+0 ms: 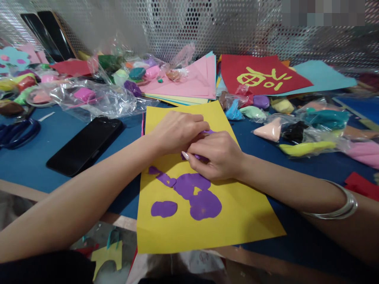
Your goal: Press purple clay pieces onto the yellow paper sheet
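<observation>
Flattened purple clay (205, 204) lies in joined patches on a sheet of yellow paper (237, 221), with a separate oval piece (164, 209) to their left. Above these patches my two hands meet, fingers curled, over more purple clay (203, 158). My left hand (182, 128) is closed at the clay's upper side. Beside it, my right hand (217, 156) is closed too, its thumb and fingers at the clay's lower edge. Most of this clay and several fingertips are hidden beneath the hands.
A black phone (85, 146) and blue-handled scissors (20, 132) lie left. Bagged colored clay (325, 118) crowds the right and back. Behind the yellow sheet are stacked pink paper (192, 79) and a red sheet (263, 75) with yellow clay shapes. A perforated metal panel (207, 27) stands behind.
</observation>
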### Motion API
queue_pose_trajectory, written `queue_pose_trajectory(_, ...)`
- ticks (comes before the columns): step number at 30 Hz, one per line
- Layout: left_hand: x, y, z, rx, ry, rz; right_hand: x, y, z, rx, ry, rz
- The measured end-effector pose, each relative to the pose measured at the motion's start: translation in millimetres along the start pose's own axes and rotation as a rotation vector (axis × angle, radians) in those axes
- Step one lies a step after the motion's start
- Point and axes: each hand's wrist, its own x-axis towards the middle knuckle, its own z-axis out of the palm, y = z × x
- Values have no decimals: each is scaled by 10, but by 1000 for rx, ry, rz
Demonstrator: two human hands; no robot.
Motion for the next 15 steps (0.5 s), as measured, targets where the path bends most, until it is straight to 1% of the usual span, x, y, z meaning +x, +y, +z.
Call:
queue_pose_trajectory(4, 1, -9, 3, -9, -35, -9, 4, 0, -2, -6, 0, -7)
queue_pose_trajectory(15, 0, -21, 21, -15, -36, 2, 9, -4, -8, 3, -39, -6)
